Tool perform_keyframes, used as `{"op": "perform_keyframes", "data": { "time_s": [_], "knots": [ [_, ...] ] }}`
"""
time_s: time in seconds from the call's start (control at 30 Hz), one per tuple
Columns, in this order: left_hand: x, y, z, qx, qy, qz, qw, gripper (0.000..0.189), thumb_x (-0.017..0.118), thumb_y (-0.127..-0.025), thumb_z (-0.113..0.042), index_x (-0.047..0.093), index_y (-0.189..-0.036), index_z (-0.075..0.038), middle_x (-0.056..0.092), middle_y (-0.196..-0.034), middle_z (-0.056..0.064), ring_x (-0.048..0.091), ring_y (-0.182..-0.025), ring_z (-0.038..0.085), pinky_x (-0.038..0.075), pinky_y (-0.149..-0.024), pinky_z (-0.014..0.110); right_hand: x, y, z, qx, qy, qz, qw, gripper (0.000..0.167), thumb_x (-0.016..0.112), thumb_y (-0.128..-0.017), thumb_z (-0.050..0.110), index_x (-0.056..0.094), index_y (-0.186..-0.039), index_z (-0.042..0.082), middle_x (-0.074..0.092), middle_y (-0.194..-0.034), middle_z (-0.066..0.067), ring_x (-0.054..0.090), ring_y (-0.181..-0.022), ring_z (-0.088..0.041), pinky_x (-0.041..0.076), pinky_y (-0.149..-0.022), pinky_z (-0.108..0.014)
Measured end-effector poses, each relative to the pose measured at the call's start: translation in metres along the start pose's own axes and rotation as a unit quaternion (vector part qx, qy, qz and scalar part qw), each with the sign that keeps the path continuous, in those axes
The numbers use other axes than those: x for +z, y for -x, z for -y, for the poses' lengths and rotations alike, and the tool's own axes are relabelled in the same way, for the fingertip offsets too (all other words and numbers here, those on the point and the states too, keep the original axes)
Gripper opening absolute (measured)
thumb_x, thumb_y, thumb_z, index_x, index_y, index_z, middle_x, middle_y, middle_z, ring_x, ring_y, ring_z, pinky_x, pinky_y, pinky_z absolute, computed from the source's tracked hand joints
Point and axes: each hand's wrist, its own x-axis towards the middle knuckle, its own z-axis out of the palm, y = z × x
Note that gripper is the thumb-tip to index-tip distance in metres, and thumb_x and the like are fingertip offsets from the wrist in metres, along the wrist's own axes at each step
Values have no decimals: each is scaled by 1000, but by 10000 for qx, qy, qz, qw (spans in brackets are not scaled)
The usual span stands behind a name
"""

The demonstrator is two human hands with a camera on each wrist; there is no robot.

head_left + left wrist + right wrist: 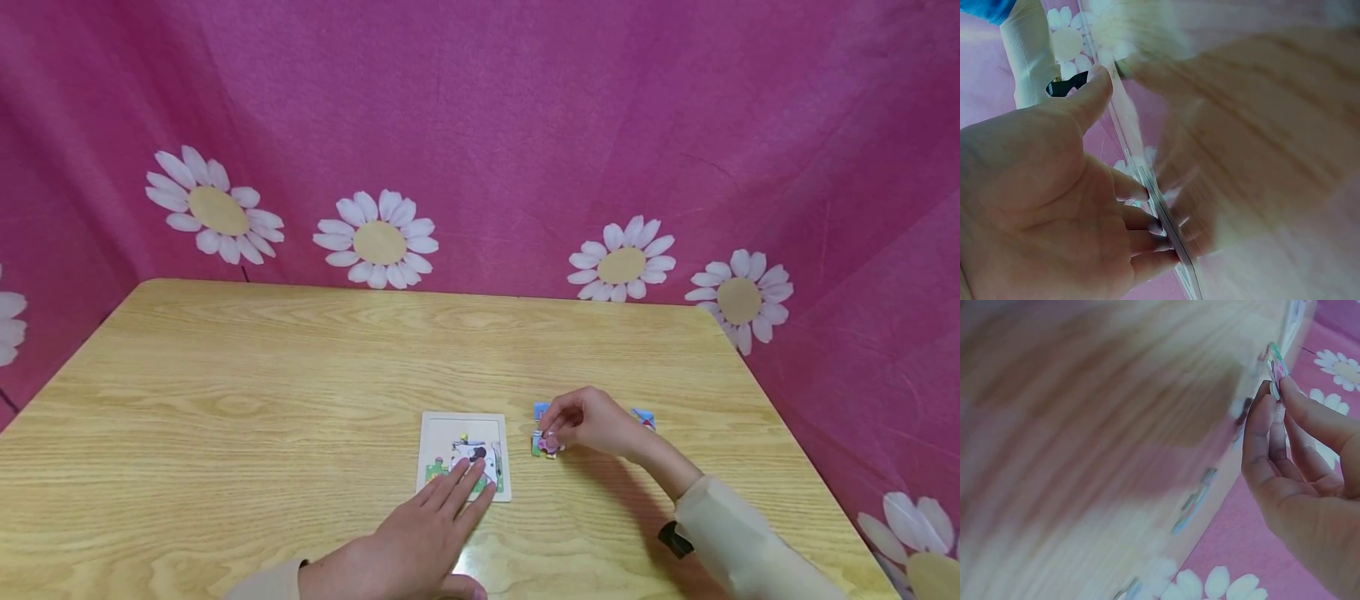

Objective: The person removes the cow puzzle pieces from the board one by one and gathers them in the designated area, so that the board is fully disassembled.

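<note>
A square jigsaw puzzle board (462, 416) with a pale frame lies on the table, part of its picture filled in at the lower side. My left hand (416, 533) rests its straight fingertips on the board's lower part, covering some of the picture. In the left wrist view, those fingers (1150, 259) lie at the thin edge of the board (1175, 234). To the board's right, my right hand (596, 422) pinches a colourful puzzle piece (547, 445) between thumb and fingers. The right wrist view shows this puzzle piece (1278, 367) held up on its edge.
A blue puzzle piece (541, 409) lies just behind the right fingers. Another piece (643, 415) sits farther right, partly hidden by the right hand. The wooden table (262, 392) reaches back to a pink curtain (495, 125) with daisies.
</note>
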Motion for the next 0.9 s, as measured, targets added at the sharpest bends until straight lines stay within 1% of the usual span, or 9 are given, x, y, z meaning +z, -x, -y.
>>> {"op": "perform_keyframes", "data": {
  "time_s": [0.1,0.27,0.37,0.6,0.73,0.9],
  "knots": [
    [0,0,0,5,-49,-44,10000,100,40,-86,-77,27,-155,-6,18,-160,19,17,-147,32,27,-114,39,0,4,-3,63,103,-77,9999,9,71,-83,-9,71,-89,-2,68,-79,-7,62,-72,-15,53,-62,-27],
    [0,1,0,21,-90,-71,9999,100,39,-86,-77,26,-155,-6,18,-160,19,17,-147,32,27,-114,39,4,7,-3,-26,664,-337,9972,9,76,-80,-4,72,-85,3,67,-76,-1,59,-68,-10,50,-60,-23],
    [0,1,0,19,-55,-45,10000,100,38,-86,-77,26,-155,-6,17,-160,19,17,-147,32,27,-114,39,7,8,-3,-85,858,-440,9953,9,76,-80,-4,72,-83,3,66,-74,1,57,-66,-10,49,-59,-23],
    [-1,1,0,1,77,3,10000,100,39,-86,-76,25,-155,-6,16,-161,19,15,-148,32,26,-114,39,9,9,-5,-150,1021,-473,9935,12,74,-81,-7,72,-83,5,66,-76,1,58,-66,-9,50,-59,-23],
    [-1,1,0,0,110,13,9999,99,39,-87,-76,25,-155,-6,15,-161,19,15,-148,32,26,-114,39,8,10,-3,-195,968,-458,9941,11,73,-82,-7,72,-83,4,67,-78,0,58,-66,-9,50,-58,-23],
    [-2,1,0,6,111,23,9999,99,39,-87,-76,24,-155,-6,15,-161,19,15,-148,32,26,-114,40,10,6,4,-426,928,-469,9937,9,73,-83,-6,72,-84,3,70,-81,-2,58,-66,-8,50,-58,-23]
  ]
}}
